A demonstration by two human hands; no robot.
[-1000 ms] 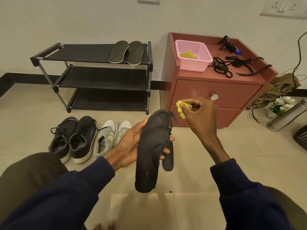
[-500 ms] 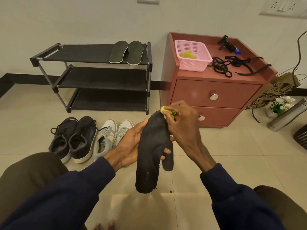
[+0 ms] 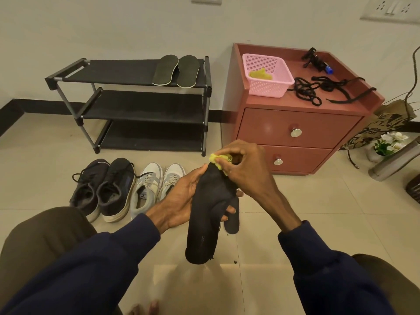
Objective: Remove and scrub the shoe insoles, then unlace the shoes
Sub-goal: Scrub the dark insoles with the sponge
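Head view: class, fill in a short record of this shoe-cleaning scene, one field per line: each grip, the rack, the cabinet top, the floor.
Left grip: hand holds a black insole
Right grip: hand pinches a yellow cloth against the insole's upper end
Rack: two insoles lie side by side on the top shelf
Cabinet: pink basket holding a second cloth; loose black laces beside it
Floor: dark shoes, laced, with pale shoes next to them
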